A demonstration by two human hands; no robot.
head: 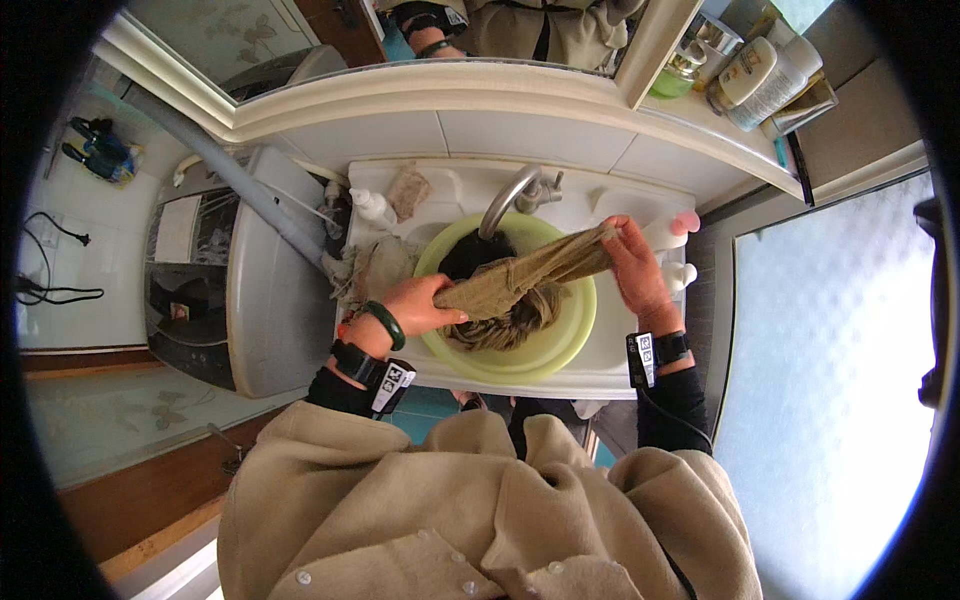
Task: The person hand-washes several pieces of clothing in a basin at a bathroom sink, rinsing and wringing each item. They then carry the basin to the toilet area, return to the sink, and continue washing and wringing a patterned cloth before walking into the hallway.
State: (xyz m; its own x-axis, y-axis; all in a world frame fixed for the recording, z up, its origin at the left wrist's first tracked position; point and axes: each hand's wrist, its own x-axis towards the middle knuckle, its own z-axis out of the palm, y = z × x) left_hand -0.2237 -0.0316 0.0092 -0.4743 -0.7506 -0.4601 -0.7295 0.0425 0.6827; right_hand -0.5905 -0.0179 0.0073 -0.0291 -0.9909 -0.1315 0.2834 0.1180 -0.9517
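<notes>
A brown wet cloth (517, 276) is stretched out between my two hands above a yellow-green plastic basin (574, 319). My left hand (420, 304) grips its lower left end, over the basin's left rim. Its upper right end is pinched in my right hand (634, 259), just beyond the right rim. More brown fabric (517, 330) lies bunched in the basin below, and whether it joins the held cloth I cannot tell. A black cloth (472, 255) sits at the back of the basin, under the curved metal faucet (510, 199).
The basin stands in a white washbasin (615, 360). On the left are a pump bottle (373, 208), a brownish block (409, 193), a crumpled net cloth (375, 266) and a grey washing machine (274, 330). White bottles (677, 277) stand right. A mirror cabinet ledge (450, 97) overhangs the back.
</notes>
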